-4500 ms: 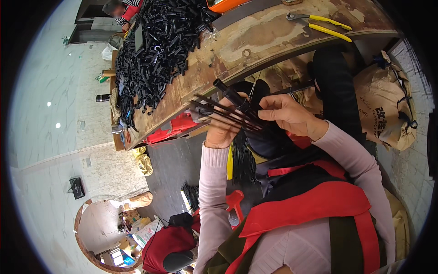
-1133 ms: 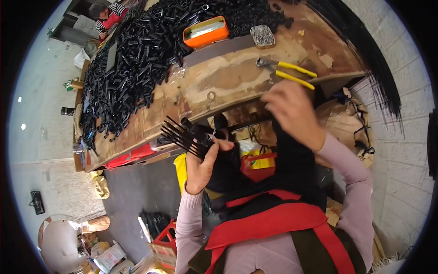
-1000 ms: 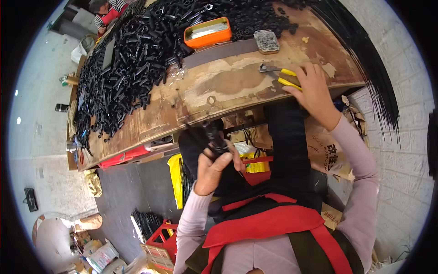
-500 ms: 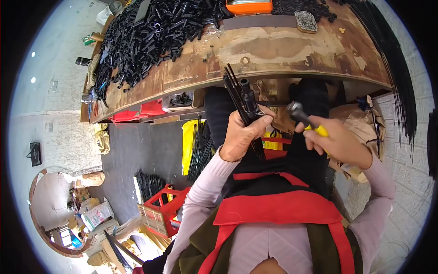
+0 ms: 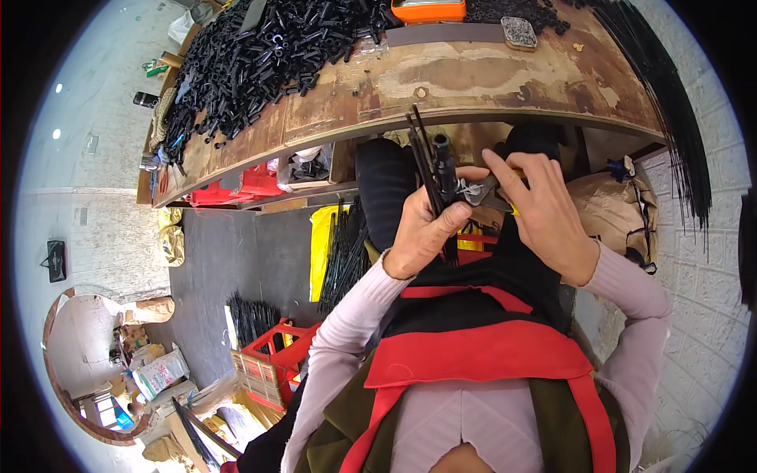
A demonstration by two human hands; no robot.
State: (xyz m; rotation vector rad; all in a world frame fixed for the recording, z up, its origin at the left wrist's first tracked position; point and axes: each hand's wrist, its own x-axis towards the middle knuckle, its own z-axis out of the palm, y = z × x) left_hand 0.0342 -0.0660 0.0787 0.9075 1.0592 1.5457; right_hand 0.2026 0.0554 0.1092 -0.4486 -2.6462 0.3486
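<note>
My left hand [image 5: 419, 236] is closed around a bundle of thin black rods [image 5: 421, 154], held upright over my lap. Among the rods is a black tubular fitting [image 5: 445, 169] with its open end up. At the fitting's side, by my left thumb, sits a small tangle of silvery wire [image 5: 470, 189]. My right hand [image 5: 548, 213] holds pliers [image 5: 495, 202]; a sliver of yellow handle shows, and the rest is hidden under the palm. Their metal head is right beside the wire; whether the jaws grip it, I cannot tell. My right index finger and thumb stretch toward the fitting.
A wooden bench [image 5: 481, 87] crosses ahead, bearing a heap of black plastic fittings [image 5: 268, 71], an orange container [image 5: 430, 11] and a small clear tub [image 5: 519, 33]. Long black rods [image 5: 670, 102] hang off its right end. A red crate [image 5: 272, 355] stands at left.
My right hand has moved left with the pliers, bringing their head from apart to beside the wire. My left hand keeps hold of the rods, which stand slightly more upright.
</note>
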